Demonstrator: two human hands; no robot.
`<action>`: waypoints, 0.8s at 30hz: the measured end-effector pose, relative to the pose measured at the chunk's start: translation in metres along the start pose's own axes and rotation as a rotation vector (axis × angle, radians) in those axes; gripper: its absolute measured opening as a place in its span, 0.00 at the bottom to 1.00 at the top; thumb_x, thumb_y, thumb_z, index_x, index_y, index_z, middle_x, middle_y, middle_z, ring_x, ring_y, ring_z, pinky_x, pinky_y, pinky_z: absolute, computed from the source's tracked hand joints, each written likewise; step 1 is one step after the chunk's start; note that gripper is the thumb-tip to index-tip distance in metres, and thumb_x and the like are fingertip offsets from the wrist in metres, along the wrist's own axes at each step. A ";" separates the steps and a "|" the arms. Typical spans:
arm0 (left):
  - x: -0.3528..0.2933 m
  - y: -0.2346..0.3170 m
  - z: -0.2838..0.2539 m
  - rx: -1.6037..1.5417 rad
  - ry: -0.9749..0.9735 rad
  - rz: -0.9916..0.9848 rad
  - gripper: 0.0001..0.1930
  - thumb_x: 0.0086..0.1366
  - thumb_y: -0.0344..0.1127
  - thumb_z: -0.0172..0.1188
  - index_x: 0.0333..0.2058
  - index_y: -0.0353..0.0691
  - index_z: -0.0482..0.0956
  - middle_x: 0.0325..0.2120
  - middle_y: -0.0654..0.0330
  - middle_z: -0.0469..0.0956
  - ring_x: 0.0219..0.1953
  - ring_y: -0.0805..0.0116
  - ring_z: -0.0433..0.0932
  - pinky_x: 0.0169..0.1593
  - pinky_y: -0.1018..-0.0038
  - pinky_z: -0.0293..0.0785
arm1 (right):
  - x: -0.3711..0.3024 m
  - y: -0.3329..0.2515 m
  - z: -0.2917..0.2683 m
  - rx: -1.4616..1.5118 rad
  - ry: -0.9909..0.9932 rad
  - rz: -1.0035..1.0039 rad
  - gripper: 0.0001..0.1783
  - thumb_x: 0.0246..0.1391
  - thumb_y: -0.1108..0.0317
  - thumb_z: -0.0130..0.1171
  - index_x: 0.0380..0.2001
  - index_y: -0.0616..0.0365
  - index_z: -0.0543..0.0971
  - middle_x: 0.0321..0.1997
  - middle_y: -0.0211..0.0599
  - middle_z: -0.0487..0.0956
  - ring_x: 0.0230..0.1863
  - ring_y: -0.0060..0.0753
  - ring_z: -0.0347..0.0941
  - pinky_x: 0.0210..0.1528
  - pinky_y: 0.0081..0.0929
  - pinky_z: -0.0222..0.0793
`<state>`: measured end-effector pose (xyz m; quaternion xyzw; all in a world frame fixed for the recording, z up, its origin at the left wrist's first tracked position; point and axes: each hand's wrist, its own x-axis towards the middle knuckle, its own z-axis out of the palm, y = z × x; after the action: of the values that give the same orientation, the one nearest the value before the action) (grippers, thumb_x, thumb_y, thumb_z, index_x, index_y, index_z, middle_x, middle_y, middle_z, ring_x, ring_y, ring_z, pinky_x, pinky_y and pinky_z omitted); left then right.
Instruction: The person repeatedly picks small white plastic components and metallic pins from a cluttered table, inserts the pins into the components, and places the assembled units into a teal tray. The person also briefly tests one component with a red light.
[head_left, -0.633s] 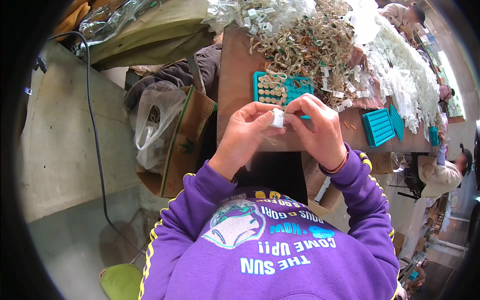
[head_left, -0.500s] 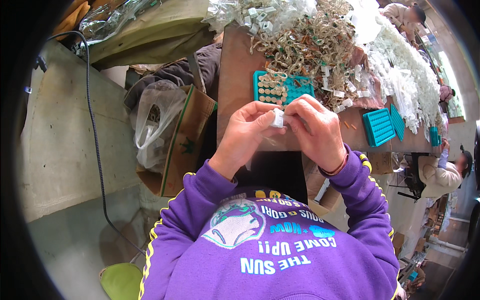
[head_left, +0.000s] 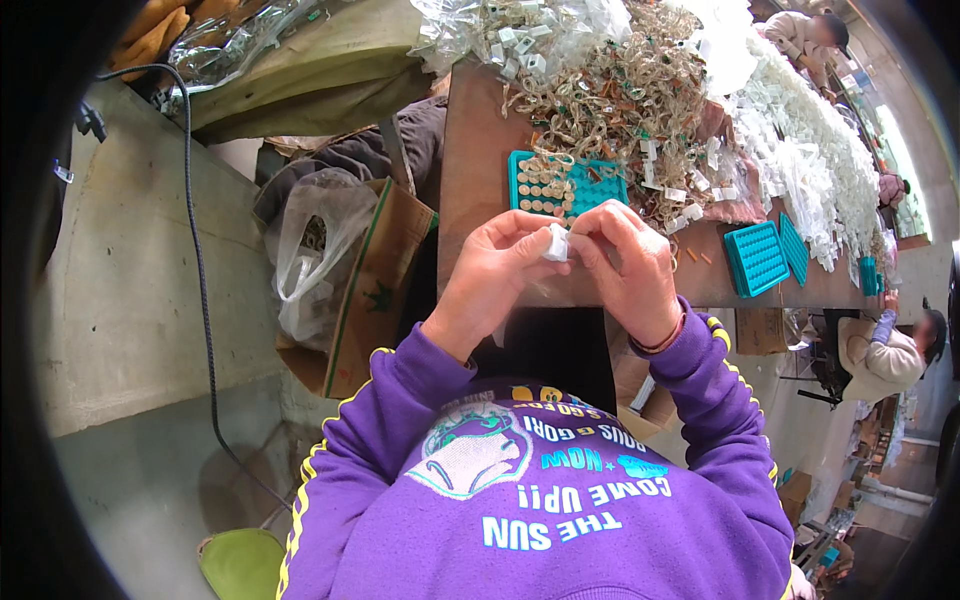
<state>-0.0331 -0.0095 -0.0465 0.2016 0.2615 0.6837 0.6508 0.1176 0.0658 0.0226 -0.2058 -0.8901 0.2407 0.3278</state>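
A small white block-shaped piece is pinched between the thumb and fingers of my left hand, above the table's front edge. My right hand meets it from the other side, thumb and fingertips pressed together against its right end. Whatever those right fingertips grip is too small to make out. Just beyond my hands lies a teal tray, partly filled with round wooden pieces. Behind it spreads a heap of beige cords mixed with more white pieces.
Two teal trays lie at the right of the brown table. White plastic pieces are piled beyond. A cardboard box with a clear plastic bag stands at left. Other people work at right.
My hands stay together at the white piece, which has tilted slightly. My right fingers have shifted a little. The view has moved slightly.
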 end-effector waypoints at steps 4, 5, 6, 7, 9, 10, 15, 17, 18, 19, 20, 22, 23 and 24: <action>0.000 0.000 -0.004 0.011 -0.064 -0.001 0.12 0.69 0.34 0.56 0.46 0.31 0.74 0.42 0.55 0.78 0.45 0.66 0.80 0.50 0.67 0.80 | 0.000 -0.002 0.004 -0.018 0.001 -0.024 0.05 0.51 0.80 0.56 0.32 0.61 0.73 0.29 0.43 0.73 0.28 0.50 0.74 0.28 0.35 0.71; 0.000 0.000 -0.004 -0.001 -0.070 0.003 0.12 0.69 0.34 0.56 0.46 0.31 0.74 0.42 0.55 0.78 0.45 0.66 0.80 0.49 0.67 0.80 | 0.000 -0.004 0.005 -0.004 -0.006 -0.023 0.05 0.52 0.80 0.56 0.32 0.61 0.73 0.30 0.44 0.73 0.28 0.50 0.74 0.28 0.35 0.71; 0.000 0.000 -0.005 -0.011 -0.076 0.008 0.12 0.69 0.34 0.56 0.46 0.31 0.74 0.42 0.55 0.78 0.44 0.67 0.80 0.49 0.68 0.80 | 0.000 -0.005 0.006 -0.026 -0.004 -0.030 0.06 0.50 0.82 0.56 0.32 0.62 0.73 0.29 0.43 0.73 0.27 0.48 0.74 0.28 0.33 0.71; 0.000 -0.001 -0.005 -0.017 -0.085 0.012 0.12 0.69 0.34 0.56 0.46 0.31 0.74 0.42 0.55 0.78 0.44 0.67 0.80 0.48 0.68 0.80 | 0.000 -0.006 0.006 -0.047 -0.001 -0.037 0.07 0.49 0.84 0.57 0.32 0.62 0.73 0.29 0.43 0.74 0.27 0.47 0.74 0.28 0.31 0.71; 0.000 -0.001 -0.005 0.004 -0.065 0.002 0.12 0.70 0.34 0.56 0.46 0.31 0.74 0.42 0.55 0.79 0.43 0.67 0.80 0.48 0.69 0.80 | 0.001 -0.007 0.007 -0.074 -0.013 -0.042 0.07 0.49 0.84 0.56 0.32 0.62 0.74 0.30 0.42 0.75 0.28 0.46 0.76 0.29 0.30 0.72; 0.000 0.000 -0.005 0.001 -0.070 0.001 0.12 0.70 0.34 0.56 0.46 0.31 0.74 0.42 0.55 0.78 0.43 0.67 0.80 0.48 0.69 0.80 | 0.001 -0.007 0.007 -0.072 -0.011 -0.045 0.07 0.49 0.84 0.56 0.32 0.62 0.74 0.30 0.42 0.75 0.28 0.46 0.76 0.29 0.30 0.72; -0.003 0.002 -0.002 -0.007 -0.049 -0.018 0.11 0.69 0.33 0.56 0.45 0.32 0.76 0.39 0.56 0.79 0.41 0.67 0.79 0.47 0.69 0.79 | -0.004 -0.005 0.008 -0.001 0.014 0.007 0.07 0.49 0.81 0.58 0.32 0.60 0.73 0.31 0.42 0.75 0.28 0.49 0.75 0.29 0.33 0.72; -0.003 0.002 -0.002 -0.019 -0.058 -0.009 0.12 0.70 0.33 0.56 0.46 0.31 0.75 0.41 0.55 0.79 0.42 0.67 0.79 0.47 0.70 0.78 | -0.006 -0.005 0.011 0.025 0.056 0.038 0.06 0.50 0.81 0.58 0.32 0.60 0.74 0.30 0.42 0.75 0.28 0.49 0.75 0.29 0.33 0.72; -0.002 0.002 -0.003 -0.029 -0.050 -0.007 0.12 0.70 0.34 0.55 0.46 0.31 0.75 0.42 0.55 0.78 0.42 0.67 0.79 0.47 0.71 0.78 | -0.007 -0.005 0.013 0.038 0.079 0.055 0.06 0.51 0.80 0.58 0.32 0.60 0.74 0.30 0.43 0.75 0.28 0.48 0.75 0.29 0.33 0.72; -0.002 0.001 -0.004 -0.038 -0.042 -0.006 0.12 0.70 0.34 0.55 0.46 0.31 0.75 0.42 0.55 0.78 0.42 0.67 0.79 0.48 0.71 0.78 | -0.008 -0.006 0.016 0.084 0.119 0.040 0.06 0.51 0.80 0.58 0.32 0.60 0.74 0.30 0.42 0.75 0.28 0.48 0.75 0.28 0.33 0.72; 0.000 0.001 -0.007 -0.051 -0.057 -0.010 0.12 0.70 0.34 0.55 0.46 0.31 0.75 0.43 0.54 0.78 0.42 0.68 0.79 0.47 0.72 0.79 | -0.008 -0.006 0.016 0.056 0.105 0.029 0.06 0.51 0.80 0.58 0.32 0.60 0.74 0.29 0.42 0.75 0.28 0.49 0.75 0.29 0.32 0.72; 0.000 0.000 -0.009 -0.046 -0.073 -0.002 0.12 0.70 0.34 0.55 0.45 0.31 0.75 0.43 0.54 0.78 0.42 0.67 0.79 0.47 0.72 0.79 | -0.008 -0.005 0.016 0.032 0.099 0.010 0.06 0.51 0.79 0.59 0.33 0.60 0.74 0.29 0.42 0.75 0.28 0.48 0.76 0.29 0.31 0.72; -0.001 0.000 -0.009 -0.044 -0.082 0.003 0.12 0.70 0.34 0.55 0.45 0.31 0.75 0.43 0.54 0.78 0.42 0.67 0.79 0.47 0.72 0.79 | -0.009 -0.004 0.015 0.017 0.100 0.004 0.06 0.51 0.79 0.60 0.33 0.60 0.75 0.29 0.42 0.76 0.29 0.47 0.76 0.29 0.31 0.72; -0.006 0.002 -0.006 -0.038 -0.056 0.003 0.11 0.70 0.34 0.55 0.45 0.32 0.75 0.41 0.55 0.78 0.41 0.68 0.79 0.46 0.72 0.79 | -0.010 -0.002 0.014 0.003 0.098 -0.003 0.07 0.51 0.78 0.60 0.34 0.60 0.75 0.29 0.41 0.76 0.29 0.47 0.77 0.30 0.30 0.73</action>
<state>-0.0377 -0.0156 -0.0498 0.2086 0.2296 0.6836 0.6607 0.1147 0.0547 0.0098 -0.2155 -0.8730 0.2310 0.3716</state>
